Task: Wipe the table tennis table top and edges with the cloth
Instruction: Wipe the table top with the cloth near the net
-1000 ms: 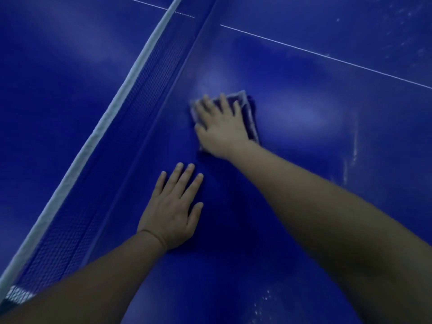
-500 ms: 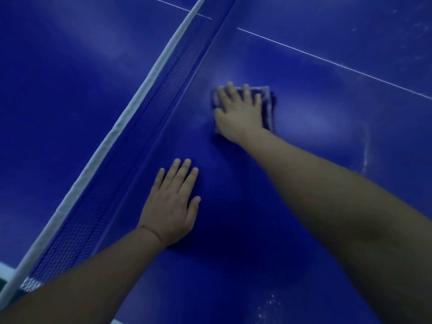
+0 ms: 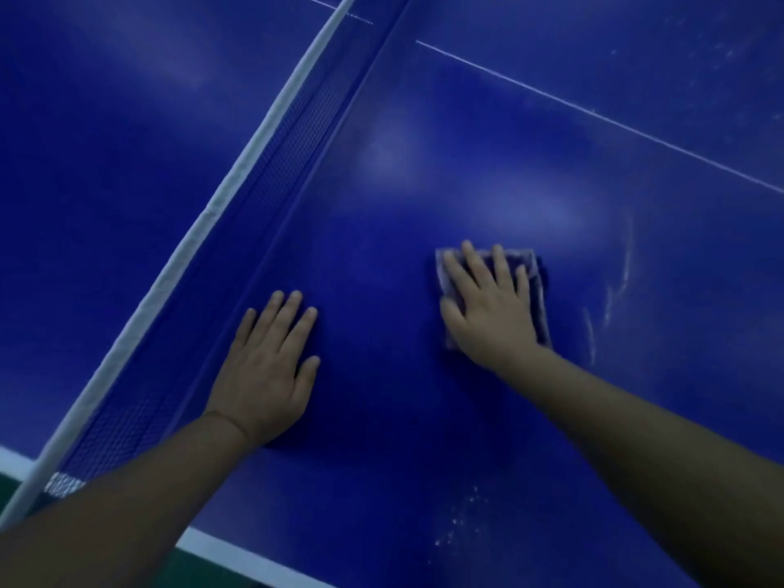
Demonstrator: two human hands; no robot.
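Table: we lean over the blue table tennis table, and its dim, glossy top fills almost the whole view.
Left hand: our left hand lies palm down on the bare top, close beside the foot of the net, its fingers straight and slightly spread, holding nothing.
Right hand: our right hand lies flat on the cloth, fingers straight and fanned toward the far side, pressing it to the surface rather than curling round it.
Cloth: the cloth is a folded, roughly rectangular pad, bluish with a paler border, lying flat on the top under our right hand; its far edge and right side show past the fingers.
Spacing: the two hands lie well apart on the same half of the table, the left nearer to us and to the net, the right farther out toward the middle of that half.
Net: the net runs as a diagonal from lower left to upper middle, with a white band along its top and dark mesh below.
Lines: a thin white centre line crosses the top beyond the cloth, and a white edge line shows at the near rim between our forearms.
Marks: pale streaks lie just right of the cloth, and small white specks lie near the edge by our right forearm.
Floor: a strip of green floor shows below the near rim.
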